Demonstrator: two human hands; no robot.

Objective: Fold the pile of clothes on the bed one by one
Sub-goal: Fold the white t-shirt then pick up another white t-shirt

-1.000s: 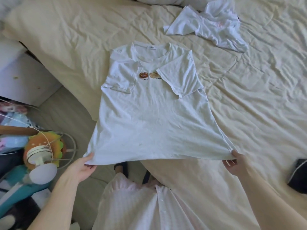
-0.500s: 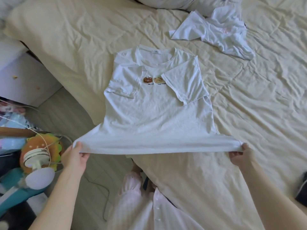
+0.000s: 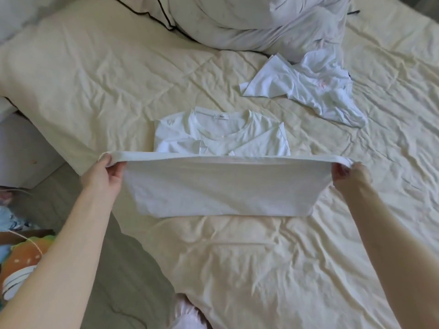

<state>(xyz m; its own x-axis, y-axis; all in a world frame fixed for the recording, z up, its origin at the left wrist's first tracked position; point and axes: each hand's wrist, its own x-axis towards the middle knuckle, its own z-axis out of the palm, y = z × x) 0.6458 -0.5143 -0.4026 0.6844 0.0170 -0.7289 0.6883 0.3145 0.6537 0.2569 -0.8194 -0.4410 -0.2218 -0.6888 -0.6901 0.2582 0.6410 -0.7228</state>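
A white T-shirt (image 3: 221,186) lies on the cream bed sheet (image 3: 237,269), sleeves folded in over the chest. Its hem is lifted and stretched wide above the chest, so the lower half doubles back over the upper half. My left hand (image 3: 105,173) grips the hem's left corner. My right hand (image 3: 350,174) grips the right corner. The collar with its label (image 3: 221,116) still shows beyond the raised hem. A second white garment (image 3: 306,87) lies crumpled at the back right.
A bunched white duvet (image 3: 249,22) lies at the head of the bed. The bed's corner edge drops to grey floor (image 3: 123,269) on the left. Toys, a burger-shaped cushion (image 3: 23,262) and a cord lie on the floor at the far left.
Both hands have carried the T-shirt's hem up and forward over its body toward the collar, covering the printed chest motif. The view has tilted further up the bed.
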